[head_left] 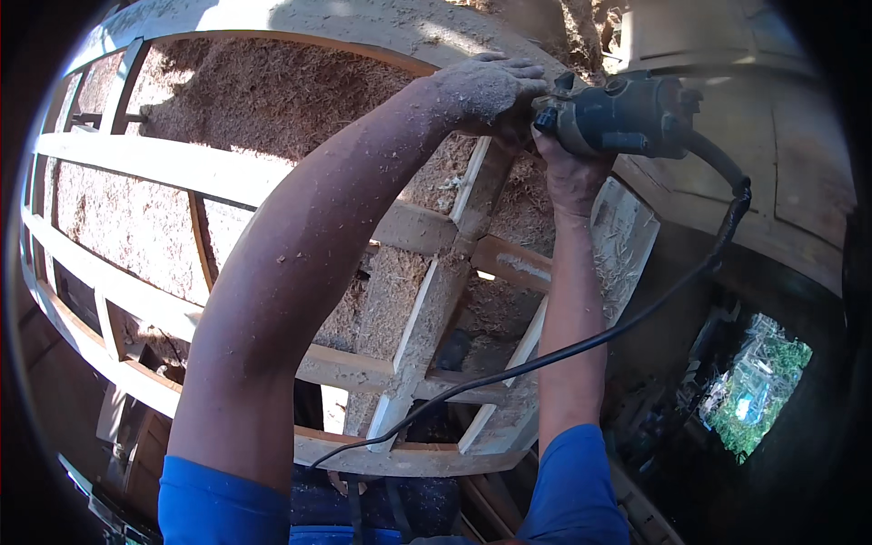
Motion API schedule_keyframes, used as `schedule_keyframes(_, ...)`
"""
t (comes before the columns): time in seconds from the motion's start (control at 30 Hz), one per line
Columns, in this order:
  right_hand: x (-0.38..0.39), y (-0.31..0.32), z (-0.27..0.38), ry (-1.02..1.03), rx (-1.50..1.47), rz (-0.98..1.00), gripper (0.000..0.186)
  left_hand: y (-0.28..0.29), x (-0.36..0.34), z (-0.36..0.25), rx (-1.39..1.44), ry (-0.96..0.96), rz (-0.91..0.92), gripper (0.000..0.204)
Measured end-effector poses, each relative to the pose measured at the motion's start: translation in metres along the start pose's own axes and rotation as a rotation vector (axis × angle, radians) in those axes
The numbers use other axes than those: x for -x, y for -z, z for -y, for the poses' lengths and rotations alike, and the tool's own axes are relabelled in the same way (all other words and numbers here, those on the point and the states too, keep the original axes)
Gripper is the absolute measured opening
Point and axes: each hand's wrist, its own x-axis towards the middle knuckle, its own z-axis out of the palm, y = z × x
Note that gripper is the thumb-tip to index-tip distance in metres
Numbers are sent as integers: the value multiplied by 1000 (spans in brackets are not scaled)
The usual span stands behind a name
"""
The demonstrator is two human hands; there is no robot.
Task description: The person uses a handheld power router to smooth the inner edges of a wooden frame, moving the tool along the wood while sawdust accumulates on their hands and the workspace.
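A dark handheld electric router (627, 116), with black knobs near its base, is tipped on its side at the far rail of a wooden frame (227, 173). My right hand (577, 173) wraps round the router from below, close to its base. My left hand (490, 91), coated in sawdust, is closed at the base end on the other side. Its fingertips reach toward the knobs, and part of the thumb side is hidden. The router's bit is out of sight behind my hands. A black cord (545, 359) runs from the router's back, over my right forearm and across the frame.
Sawdust and shavings (263, 91) lie thick under and on the frame's bars. Pale wooden panels (727, 136) stand at the far right. Below them is a dark area with a bright opening (754, 391) onto greenery.
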Motion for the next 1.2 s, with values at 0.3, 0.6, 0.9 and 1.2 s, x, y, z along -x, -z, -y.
schedule_keyframes(0.3,-8,-2,13,-514,-609,-97,57,-13,-10,1,-177,49,13,102)
schedule_keyframes(0.6,18,15,-16,-525,-531,-65,53,-16,-26,-37,-216,132,27,98)
schedule_keyframes(0.9,4,11,-2,-521,-636,-75,53,-2,-18,-21,74,-4,-88,80)
schedule_keyframes(1.2,-8,0,11,-527,-717,-84,56,-10,-11,-6,163,-30,-128,72)
